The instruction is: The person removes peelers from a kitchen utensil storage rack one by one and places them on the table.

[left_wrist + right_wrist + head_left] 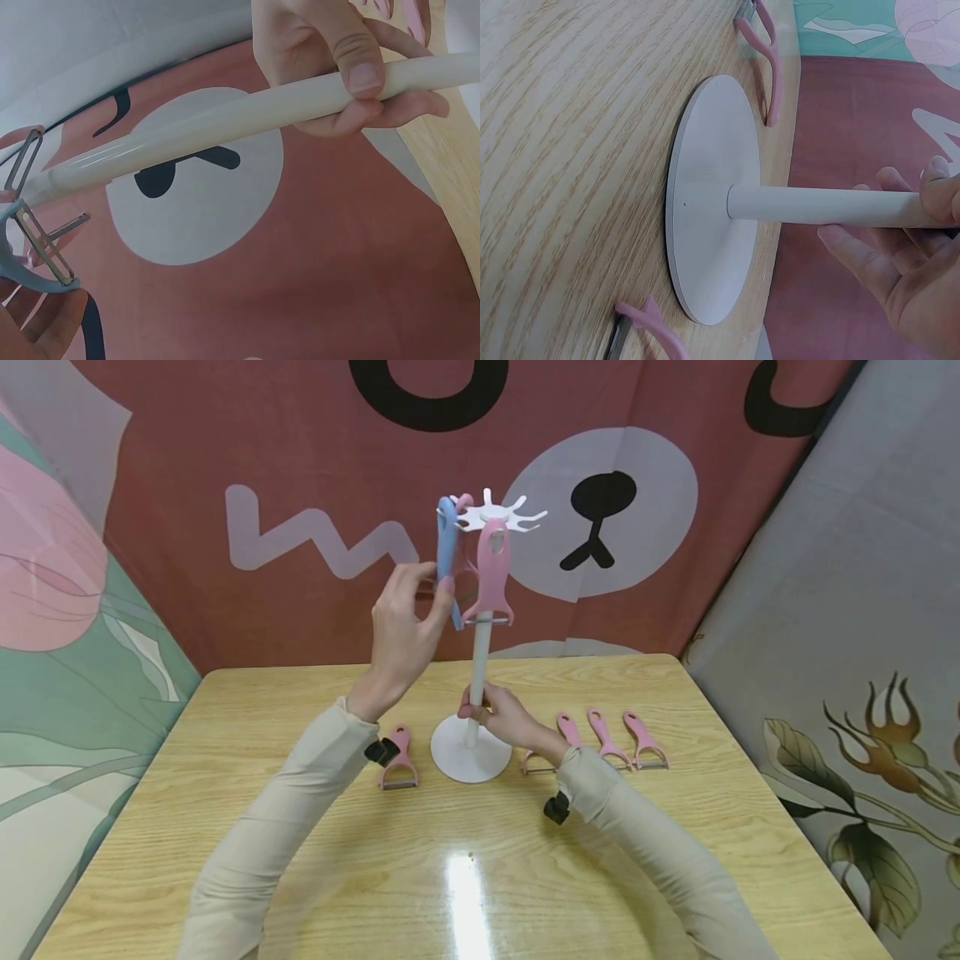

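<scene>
In the head view, a white stand [480,664] rests on the wooden table [360,868], its round base [456,767] flat on the top and a ring of hooks [489,513] at its upper end. The left hand [405,622], left of the stand's pole, pinches a blue peeler [446,539] between thumb and fingers; the handle's end is at the stand's left-hand hooks, and I cannot tell whether it bears its own weight there. A pink peeler [492,568] hangs on the stand's near side, blade down, and another shows partly behind the blue one. The right hand [510,718] grips the pole low, above the base. On the table, one pink peeler [398,750] lies left of the stand and three more lie to its right, one partly hidden by the right arm.

In the left wrist view, the right hand's thumb presses on the stand's pole, with fingers beneath. The blue peeler's blade end is beside the pole, the left hand's fingertips against it.

In the right wrist view, the right hand's fingers curl around the pole, and pink peelers lie on opposite sides of the stand's base.
</scene>
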Tool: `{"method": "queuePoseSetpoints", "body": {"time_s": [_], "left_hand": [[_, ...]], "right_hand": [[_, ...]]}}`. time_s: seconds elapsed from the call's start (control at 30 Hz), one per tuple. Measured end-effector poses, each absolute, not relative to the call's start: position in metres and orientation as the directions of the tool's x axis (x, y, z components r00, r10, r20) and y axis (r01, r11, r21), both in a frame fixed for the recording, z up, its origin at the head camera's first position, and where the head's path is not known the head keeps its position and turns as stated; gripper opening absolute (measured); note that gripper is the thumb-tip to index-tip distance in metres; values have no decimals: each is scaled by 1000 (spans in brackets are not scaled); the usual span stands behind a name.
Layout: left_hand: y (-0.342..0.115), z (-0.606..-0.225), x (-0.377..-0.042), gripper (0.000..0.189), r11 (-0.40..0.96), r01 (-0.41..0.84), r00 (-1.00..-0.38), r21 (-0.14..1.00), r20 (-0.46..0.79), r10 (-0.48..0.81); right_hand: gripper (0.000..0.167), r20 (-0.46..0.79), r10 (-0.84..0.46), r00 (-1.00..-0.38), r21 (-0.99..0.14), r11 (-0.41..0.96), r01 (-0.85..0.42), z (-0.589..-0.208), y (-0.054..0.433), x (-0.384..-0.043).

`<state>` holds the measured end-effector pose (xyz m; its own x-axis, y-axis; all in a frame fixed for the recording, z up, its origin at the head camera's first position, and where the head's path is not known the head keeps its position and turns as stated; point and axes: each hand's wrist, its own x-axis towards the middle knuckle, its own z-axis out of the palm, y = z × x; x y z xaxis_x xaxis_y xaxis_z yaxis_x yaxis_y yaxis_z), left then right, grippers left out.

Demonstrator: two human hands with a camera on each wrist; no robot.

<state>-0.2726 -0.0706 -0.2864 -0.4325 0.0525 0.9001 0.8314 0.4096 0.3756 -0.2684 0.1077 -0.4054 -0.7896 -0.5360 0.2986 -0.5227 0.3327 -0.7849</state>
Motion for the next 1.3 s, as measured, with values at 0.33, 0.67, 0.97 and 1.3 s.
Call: {"method": "queuePoseSetpoints", "body": {"time_s": [0.33,0.67,0.97,1.3], "left_hand": [[-73,-288,-275,26,414,829,-435,376,899,54],[-74,-288,-274,26,408,834,-427,371,903,52],[-74,-288,-273,25,413,831,-429,373,902,49],[-75,-288,-272,26,408,833,-428,373,903,48]], "right_hand": [[5,297,-527,-796,-786,338,-517,-426,110,-284],[7,307,-522,-796,-782,338,-523,-425,110,-283],[7,303,-529,-792,-781,339,-525,-425,108,-283],[7,294,-521,-801,-781,351,-515,-425,109,-283]]}}
